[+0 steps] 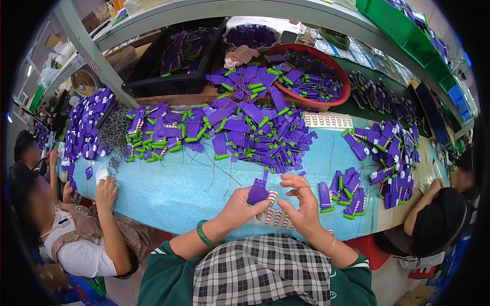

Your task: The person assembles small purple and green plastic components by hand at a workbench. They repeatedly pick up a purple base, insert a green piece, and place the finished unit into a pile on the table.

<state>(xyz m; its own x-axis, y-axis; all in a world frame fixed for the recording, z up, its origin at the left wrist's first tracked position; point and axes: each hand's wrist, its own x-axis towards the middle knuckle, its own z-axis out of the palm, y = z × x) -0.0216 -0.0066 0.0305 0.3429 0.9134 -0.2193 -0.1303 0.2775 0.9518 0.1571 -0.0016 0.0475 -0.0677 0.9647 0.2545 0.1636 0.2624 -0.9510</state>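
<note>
- A flat purple plastic piece [258, 193] is gripped between the thumb and fingers of the left hand [236, 208], on the near side of the central heap [260, 140].
- 1 red-and-white striped sticker [272, 196] is seen beside the left fingertips; whether it is attached to the piece cannot be told.
- The right hand [302, 204] is held loosely curled, its thumb parted from its forefinger.
- Curved striped stickers [277, 218] are laid flat below the hands, nearer than the heap.
- The heap is formed of smooth purple pieces with rounded green ends, strewn with fine wires.
- A round red basin [344, 97], filled with similar pieces, is set behind the heap, rightward.
- A rectangular black tray [168, 87] is placed behind it, leftward.
- A tangled grey mass [115, 132] is piled left of the heap.
</note>
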